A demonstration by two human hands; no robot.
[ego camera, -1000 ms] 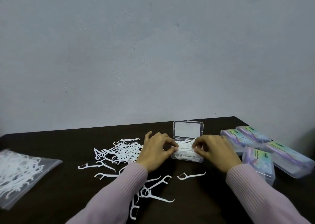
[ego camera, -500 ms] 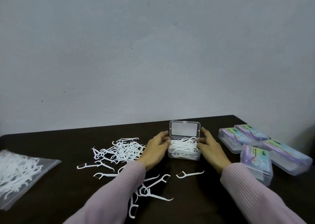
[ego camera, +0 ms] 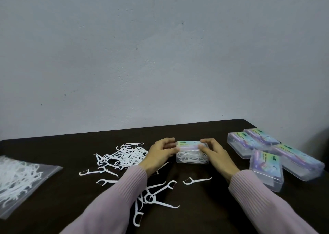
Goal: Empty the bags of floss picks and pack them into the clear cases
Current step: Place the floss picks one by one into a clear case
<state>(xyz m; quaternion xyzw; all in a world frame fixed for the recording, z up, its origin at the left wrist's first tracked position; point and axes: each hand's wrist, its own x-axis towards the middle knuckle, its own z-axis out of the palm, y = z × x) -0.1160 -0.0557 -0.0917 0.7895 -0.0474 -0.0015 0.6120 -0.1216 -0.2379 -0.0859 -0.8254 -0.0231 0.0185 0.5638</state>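
**Both hands clasp a filled case at mid-table**

Nearest, loose floss picks point(ego camera: 156, 194) scatter the dark table point(ego camera: 204, 214). Beyond, the clear case point(ego camera: 192, 152) lies long axis left-to-right, lid down over white picks; the left hand point(ego camera: 161, 153) grips its left end, the right hand point(ego camera: 214, 152) its right, equally near. Far right: four closed cases point(ego camera: 266, 166). Left: a bag point(ego camera: 21, 178) of picks.

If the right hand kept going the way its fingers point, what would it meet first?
The right hand already grips the clear case; beyond that, probably the left hand, though depth is unclear.
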